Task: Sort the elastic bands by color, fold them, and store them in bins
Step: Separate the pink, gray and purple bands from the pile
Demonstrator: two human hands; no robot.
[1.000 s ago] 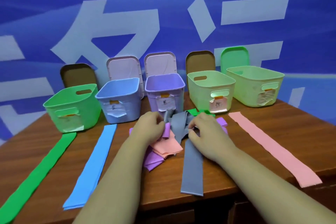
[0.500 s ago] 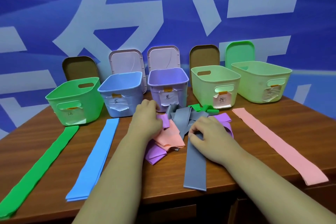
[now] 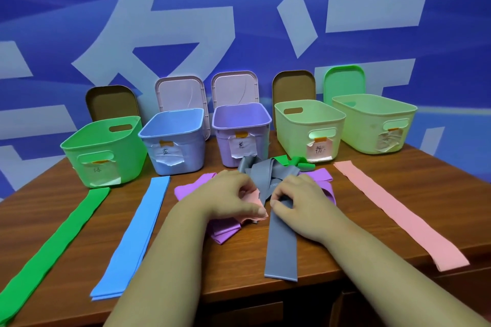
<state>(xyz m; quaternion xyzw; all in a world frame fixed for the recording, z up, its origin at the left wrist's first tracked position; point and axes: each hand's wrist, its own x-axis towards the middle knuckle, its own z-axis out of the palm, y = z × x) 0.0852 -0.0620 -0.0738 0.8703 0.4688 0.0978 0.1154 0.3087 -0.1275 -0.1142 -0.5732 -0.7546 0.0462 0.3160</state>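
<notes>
Grey band [image 3: 281, 249] — smooth flat strip, far end amid crumpled pink band [image 3: 254, 219]

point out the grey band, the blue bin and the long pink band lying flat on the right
grey band [image 3: 281, 252]: head view, middle of its straight near stretch.
blue bin [image 3: 194, 154]: head view, front wall right of its label.
long pink band [image 3: 396, 215]: head view, middle of its length.
</notes>
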